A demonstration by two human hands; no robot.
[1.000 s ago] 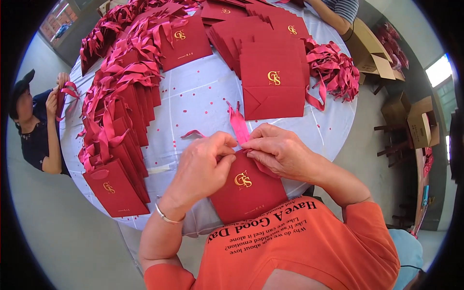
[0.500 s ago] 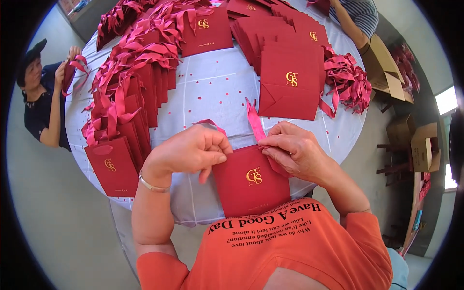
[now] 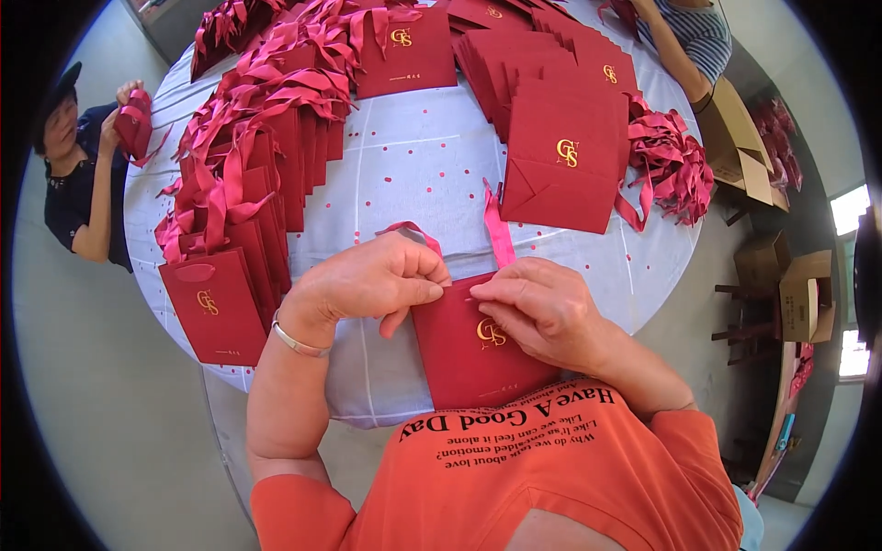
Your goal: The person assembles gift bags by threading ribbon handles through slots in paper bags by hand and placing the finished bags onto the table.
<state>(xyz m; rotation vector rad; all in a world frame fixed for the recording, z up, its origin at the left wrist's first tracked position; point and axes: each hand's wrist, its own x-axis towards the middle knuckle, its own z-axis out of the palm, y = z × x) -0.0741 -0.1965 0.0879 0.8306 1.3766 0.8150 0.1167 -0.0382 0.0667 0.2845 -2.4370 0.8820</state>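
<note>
A red paper gift bag [image 3: 473, 363] with a gold emblem lies at the table's near edge, against my orange shirt. At its upper left corner, the thumb and fingers of my left hand [image 3: 381, 275] are closed on the rim. My right hand [image 3: 542, 312] is pinched just below the top edge, partly covering the emblem; what its fingertips hold is too small to make out. One pink ribbon [image 3: 498, 230] sticks up beyond the bag behind my right hand. Another ribbon [image 3: 413, 231] curves out behind my left hand.
Ribboned red bags [image 3: 216, 303] stand in a long row at left. Bags without visible handles [image 3: 560, 174] and a heap of pink ribbons [image 3: 671, 165] lie at right. Red dots speckle the white tablecloth [image 3: 386, 147]. Co-workers are at far left and far right; cartons [image 3: 807, 296] stand at right.
My right hand has moved left along the bag's top edge, away from the upright ribbon and closer to my left hand. The co-worker at left has shifted the red bag being held.
</note>
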